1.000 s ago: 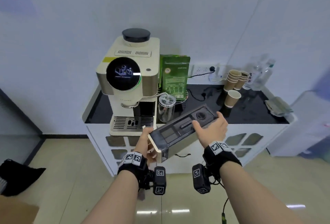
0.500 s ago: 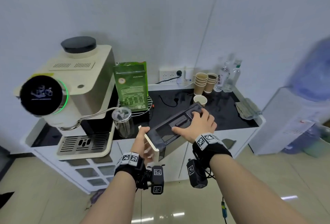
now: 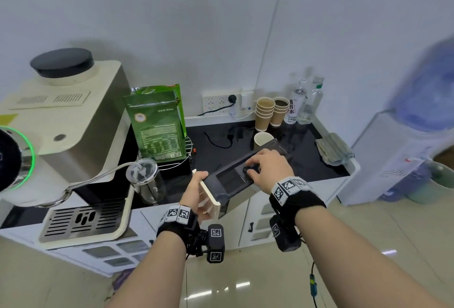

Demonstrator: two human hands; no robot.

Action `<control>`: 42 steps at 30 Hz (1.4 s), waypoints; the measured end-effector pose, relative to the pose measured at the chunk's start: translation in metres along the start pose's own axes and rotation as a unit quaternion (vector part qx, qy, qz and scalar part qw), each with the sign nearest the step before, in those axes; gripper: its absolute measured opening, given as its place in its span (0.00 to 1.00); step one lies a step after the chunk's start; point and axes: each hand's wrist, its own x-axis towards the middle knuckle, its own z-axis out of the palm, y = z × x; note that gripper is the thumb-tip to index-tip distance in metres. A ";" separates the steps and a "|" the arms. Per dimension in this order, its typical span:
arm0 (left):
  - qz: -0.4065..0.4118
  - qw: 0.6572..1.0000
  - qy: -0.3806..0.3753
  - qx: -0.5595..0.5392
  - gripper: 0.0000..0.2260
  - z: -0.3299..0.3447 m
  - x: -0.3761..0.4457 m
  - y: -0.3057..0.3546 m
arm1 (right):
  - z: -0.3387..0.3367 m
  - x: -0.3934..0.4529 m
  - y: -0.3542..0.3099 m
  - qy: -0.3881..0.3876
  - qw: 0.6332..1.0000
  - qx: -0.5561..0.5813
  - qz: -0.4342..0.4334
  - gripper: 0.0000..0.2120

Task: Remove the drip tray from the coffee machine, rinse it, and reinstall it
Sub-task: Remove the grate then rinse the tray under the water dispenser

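Note:
The drip tray [image 3: 228, 181], a long dark box with a cream front panel, hangs in the air in front of the counter, tilted with its far end higher. My left hand [image 3: 196, 193] grips the cream front panel at the near end. My right hand [image 3: 266, 166] lies on the tray's top, fingers curled over a dark knob there. The cream coffee machine [image 3: 66, 121] stands at the left, its round screen ringed green, with a slotted grille plate [image 3: 83, 219] at its base.
On the black counter [image 3: 245, 145] are a green coffee bag [image 3: 158, 121], a glass milk jar [image 3: 145, 181], stacked paper cups [image 3: 265, 113], one single cup [image 3: 262, 139], bottles [image 3: 303, 102] and a folded cloth [image 3: 333, 148]. A water dispenser [image 3: 403, 150] stands at the right.
The view has swung right, so the coffee machine slid to the left edge. Both hands carried the tray rightward, away from the machine; the right hand shifted onto the tray's top.

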 end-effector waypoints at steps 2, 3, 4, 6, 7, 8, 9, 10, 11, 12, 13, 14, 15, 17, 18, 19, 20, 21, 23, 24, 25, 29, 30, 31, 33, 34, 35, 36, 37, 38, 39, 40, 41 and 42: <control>0.000 1.000 -0.007 0.023 0.28 -0.002 0.004 0.004 | -0.002 0.005 0.004 -0.023 0.998 -0.020 -0.047 0.12; -0.005 0.999 -0.010 0.036 0.28 -0.002 0.005 0.005 | -0.003 0.007 0.007 -0.034 0.997 -0.028 -0.060 0.12; -0.012 0.999 -0.017 0.046 0.27 -0.002 0.006 0.005 | -0.004 0.007 0.011 -0.044 0.995 -0.041 -0.073 0.12; -0.021 0.997 -0.033 0.071 0.23 0.000 0.005 0.003 | -0.001 0.005 0.020 -0.048 0.989 -0.084 -0.112 0.12; -0.023 0.995 -0.039 0.087 0.22 0.001 0.005 0.002 | 0.002 0.003 0.024 -0.044 0.985 -0.104 -0.134 0.12; -0.023 0.994 -0.041 0.099 0.22 0.001 0.005 0.001 | 0.006 0.000 0.029 -0.038 0.981 -0.117 -0.152 0.12; -0.020 0.993 -0.039 0.111 0.21 0.001 0.006 0.000 | 0.009 -0.002 0.033 -0.032 0.978 -0.122 -0.164 0.12; -0.015 0.992 -0.036 0.120 0.21 0.000 0.007 -0.001 | 0.013 -0.004 0.037 -0.028 0.977 -0.121 -0.171 0.11; -0.013 0.991 -0.034 0.126 0.22 0.000 0.007 0.000 | 0.015 -0.005 0.040 -0.023 0.977 -0.117 -0.176 0.11; -0.014 0.991 -0.032 0.130 0.23 -0.001 0.008 0.000 | 0.017 -0.006 0.041 -0.020 0.978 -0.111 -0.177 0.11; -0.017 0.990 -0.032 0.133 0.24 -0.002 0.009 -0.001 | 0.018 -0.006 0.043 -0.017 0.979 -0.103 -0.177 0.11; -0.018 0.990 -0.032 0.136 0.24 -0.003 0.009 -0.002 | 0.019 -0.006 0.043 -0.014 0.980 -0.095 -0.174 0.10; -0.021 0.989 -0.031 0.140 0.24 -0.004 0.010 -0.005 | 0.020 -0.007 0.043 -0.012 0.981 -0.088 -0.171 0.10; -0.033 0.989 -0.022 0.145 0.31 -0.010 0.010 -0.011 | 0.023 -0.009 0.043 -0.016 0.983 -0.083 -0.164 0.11; -0.045 0.988 -0.018 0.148 0.36 -0.012 0.010 -0.015 | 0.024 -0.010 0.043 -0.020 0.983 -0.084 -0.162 0.11; -0.057 0.987 -0.015 0.150 0.40 -0.015 0.009 -0.017 | 0.024 -0.010 0.043 -0.024 0.984 -0.082 -0.159 0.11; -0.065 0.986 -0.012 0.151 0.43 -0.018 0.008 -0.020 | 0.023 -0.011 0.043 -0.028 0.985 -0.079 -0.151 0.11; -0.067 0.986 -0.012 0.153 0.44 -0.019 0.008 -0.021 | 0.021 -0.011 0.044 -0.030 0.986 -0.078 -0.144 0.11; -0.064 0.986 -0.019 0.152 0.42 -0.023 0.007 -0.023 | 0.018 -0.013 0.048 -0.026 0.988 -0.080 -0.133 0.12; -0.061 0.987 -0.020 0.150 0.40 -0.024 0.006 -0.023 | 0.016 -0.014 0.050 -0.020 0.989 -0.079 -0.123 0.12; -0.060 0.986 -0.020 0.152 0.40 -0.025 0.005 -0.024 | 0.015 -0.016 0.052 -0.014 0.991 -0.077 -0.111 0.12; -0.063 0.981 -0.018 0.183 0.44 -0.023 -0.002 -0.025 | 0.010 -0.026 0.061 0.006 0.996 -0.060 -0.065 0.12; -0.063 0.980 -0.018 0.189 0.44 -0.021 -0.004 -0.026 | 0.009 -0.029 0.064 0.008 0.997 -0.056 -0.057 0.12; -0.063 0.979 -0.017 0.194 0.44 -0.019 -0.005 -0.027 | 0.007 -0.030 0.066 0.011 0.997 -0.054 -0.050 0.12; -0.064 0.978 -0.014 0.200 0.45 -0.016 -0.008 -0.031 | 0.003 -0.033 0.068 0.017 0.998 -0.054 -0.041 0.12; -0.066 0.977 -0.016 0.202 0.45 -0.015 -0.010 -0.034 | 0.001 -0.035 0.069 0.020 0.998 -0.057 -0.035 0.12; -0.069 0.977 -0.018 0.202 0.44 -0.014 -0.011 -0.036 | 0.000 -0.037 0.069 0.022 0.998 -0.058 -0.032 0.12; -0.069 0.976 -0.022 0.206 0.44 -0.013 -0.012 -0.037 | -0.001 -0.039 0.069 0.024 0.997 -0.060 -0.030 0.12; -0.069 0.974 -0.029 0.215 0.43 -0.012 -0.014 -0.037 | -0.003 -0.042 0.068 0.028 0.997 -0.061 -0.025 0.12; -0.070 0.970 -0.040 0.229 0.43 -0.012 -0.017 -0.037 | -0.005 -0.047 0.068 0.032 0.997 -0.062 -0.017 0.12; -0.071 0.966 -0.048 0.242 0.43 -0.013 -0.018 -0.037 | -0.006 -0.050 0.067 0.035 0.997 -0.064 -0.010 0.12; -0.070 0.963 -0.056 0.254 0.42 -0.014 -0.020 -0.037 | -0.007 -0.054 0.066 0.037 0.997 -0.067 -0.002 0.12; -0.067 0.960 -0.064 0.265 0.42 -0.016 -0.022 -0.037 | -0.008 -0.059 0.065 0.038 0.997 -0.071 0.006 0.12; -0.064 0.957 -0.072 0.273 0.41 -0.018 -0.025 -0.037 | -0.008 -0.063 0.064 0.036 0.996 -0.075 0.015 0.12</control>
